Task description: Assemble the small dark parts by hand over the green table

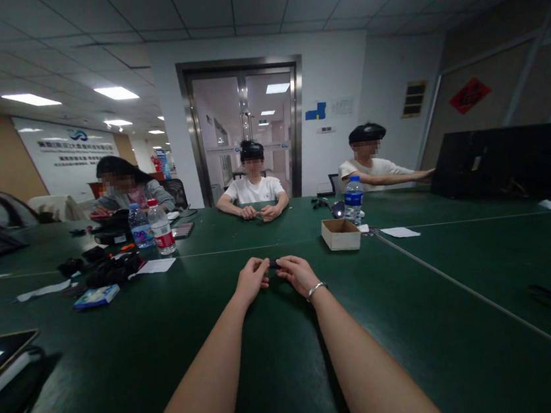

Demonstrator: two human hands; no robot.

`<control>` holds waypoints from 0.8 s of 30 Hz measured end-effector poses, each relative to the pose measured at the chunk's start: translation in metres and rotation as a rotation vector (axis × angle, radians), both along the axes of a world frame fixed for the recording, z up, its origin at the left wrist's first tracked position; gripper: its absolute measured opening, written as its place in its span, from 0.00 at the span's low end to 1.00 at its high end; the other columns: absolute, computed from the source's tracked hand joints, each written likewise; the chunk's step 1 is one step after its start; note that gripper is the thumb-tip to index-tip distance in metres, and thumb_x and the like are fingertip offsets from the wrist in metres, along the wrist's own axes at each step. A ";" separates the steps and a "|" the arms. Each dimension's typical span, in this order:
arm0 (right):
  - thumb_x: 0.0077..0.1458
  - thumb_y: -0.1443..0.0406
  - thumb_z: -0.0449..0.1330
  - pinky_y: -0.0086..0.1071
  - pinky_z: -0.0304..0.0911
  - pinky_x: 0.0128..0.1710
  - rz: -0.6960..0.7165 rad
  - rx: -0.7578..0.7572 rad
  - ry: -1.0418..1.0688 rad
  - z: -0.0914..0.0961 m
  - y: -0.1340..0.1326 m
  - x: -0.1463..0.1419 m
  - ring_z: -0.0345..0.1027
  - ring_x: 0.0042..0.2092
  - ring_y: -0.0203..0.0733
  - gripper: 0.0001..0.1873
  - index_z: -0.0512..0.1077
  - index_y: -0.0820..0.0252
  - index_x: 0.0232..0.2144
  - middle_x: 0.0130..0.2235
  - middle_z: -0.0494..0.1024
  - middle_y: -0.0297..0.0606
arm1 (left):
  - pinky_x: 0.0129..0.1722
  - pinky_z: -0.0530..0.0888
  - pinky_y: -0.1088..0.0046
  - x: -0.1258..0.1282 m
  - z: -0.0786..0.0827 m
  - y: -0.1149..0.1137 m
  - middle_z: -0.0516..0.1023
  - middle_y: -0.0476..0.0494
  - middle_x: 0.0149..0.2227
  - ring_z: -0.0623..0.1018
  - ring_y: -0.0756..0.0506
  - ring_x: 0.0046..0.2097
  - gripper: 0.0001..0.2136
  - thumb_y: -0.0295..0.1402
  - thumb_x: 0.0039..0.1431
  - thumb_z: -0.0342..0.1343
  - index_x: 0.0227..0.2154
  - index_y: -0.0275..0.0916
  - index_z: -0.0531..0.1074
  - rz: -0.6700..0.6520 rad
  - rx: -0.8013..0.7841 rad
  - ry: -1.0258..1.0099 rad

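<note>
Both of my arms stretch forward over the green table point(197, 348). Between my fingertips is a small black object point(273, 264), too small and dark to name. My left hand point(253, 280) pinches its left end between thumb and fingers. On the other end, the thumb and fingers of my right hand point(297, 274) are closed in the same way, with a silver bangle point(316, 290) on that wrist. Parts of the object are hidden by the fingers.
An open cardboard box point(342, 240) and a blue-capped bottle point(353, 201) stand to the right. Two more bottles, one a red-capped bottle point(161, 229), black gear point(111, 270) and a small blue-white packet point(97, 298) are at left. Several people sit around the table.
</note>
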State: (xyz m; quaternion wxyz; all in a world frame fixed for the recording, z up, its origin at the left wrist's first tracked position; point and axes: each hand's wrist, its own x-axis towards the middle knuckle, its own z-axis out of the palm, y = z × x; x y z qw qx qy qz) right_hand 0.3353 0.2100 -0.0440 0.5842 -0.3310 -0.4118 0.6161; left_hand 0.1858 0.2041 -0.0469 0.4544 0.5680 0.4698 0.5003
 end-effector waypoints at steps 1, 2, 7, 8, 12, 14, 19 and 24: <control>0.32 0.65 0.70 0.25 0.64 0.25 -0.002 -0.001 -0.006 0.000 0.000 0.000 0.67 0.26 0.35 0.15 0.71 0.66 0.23 0.24 0.72 0.38 | 0.21 0.71 0.78 0.000 0.000 0.000 0.70 0.45 0.31 0.71 0.52 0.26 0.19 0.48 0.46 0.56 0.34 0.37 0.67 -0.003 0.014 -0.014; 0.32 0.64 0.70 0.25 0.64 0.25 -0.003 -0.002 -0.011 0.000 0.000 0.000 0.66 0.25 0.35 0.14 0.71 0.67 0.22 0.24 0.72 0.38 | 0.22 0.71 0.79 -0.001 0.001 0.000 0.70 0.45 0.32 0.72 0.52 0.27 0.19 0.46 0.45 0.57 0.35 0.38 0.67 -0.003 0.025 -0.021; 0.30 0.63 0.70 0.25 0.64 0.25 0.003 0.004 -0.018 -0.001 0.001 0.000 0.66 0.25 0.34 0.15 0.71 0.67 0.21 0.23 0.72 0.37 | 0.22 0.72 0.77 0.000 -0.001 0.003 0.69 0.43 0.29 0.71 0.52 0.25 0.19 0.48 0.50 0.50 0.28 0.33 0.68 0.017 -0.046 0.051; 0.30 0.63 0.71 0.25 0.64 0.25 0.001 0.005 -0.017 -0.001 0.001 -0.001 0.66 0.25 0.34 0.16 0.71 0.67 0.20 0.23 0.71 0.37 | 0.22 0.72 0.77 0.000 -0.001 0.003 0.69 0.43 0.29 0.71 0.52 0.25 0.19 0.48 0.51 0.49 0.28 0.33 0.68 0.024 -0.049 0.056; 0.29 0.62 0.71 0.25 0.64 0.24 -0.008 0.005 -0.017 -0.001 0.001 -0.001 0.66 0.25 0.34 0.16 0.70 0.67 0.19 0.22 0.71 0.37 | 0.22 0.72 0.78 0.000 0.000 0.001 0.67 0.43 0.39 0.72 0.51 0.29 0.16 0.41 0.48 0.55 0.38 0.39 0.66 0.000 0.056 -0.007; 0.29 0.62 0.71 0.25 0.64 0.24 -0.007 0.011 -0.014 -0.001 0.000 -0.001 0.65 0.25 0.34 0.16 0.70 0.67 0.19 0.22 0.71 0.37 | 0.22 0.71 0.80 -0.001 0.001 -0.001 0.66 0.44 0.39 0.71 0.52 0.30 0.17 0.38 0.47 0.57 0.41 0.41 0.65 -0.021 0.101 -0.024; 0.30 0.63 0.71 0.26 0.64 0.25 0.013 0.023 -0.013 0.000 -0.001 0.000 0.65 0.24 0.34 0.15 0.70 0.67 0.19 0.22 0.71 0.38 | 0.19 0.68 0.81 -0.001 0.003 -0.002 0.66 0.49 0.26 0.67 0.54 0.22 0.16 0.42 0.53 0.49 0.41 0.39 0.65 -0.035 0.046 0.000; 0.30 0.64 0.71 0.26 0.64 0.25 0.001 0.018 -0.009 0.000 0.001 0.000 0.66 0.25 0.34 0.15 0.70 0.67 0.19 0.22 0.71 0.37 | 0.20 0.68 0.81 0.001 0.005 -0.003 0.67 0.46 0.33 0.70 0.54 0.25 0.18 0.40 0.49 0.55 0.43 0.41 0.64 -0.015 0.049 0.000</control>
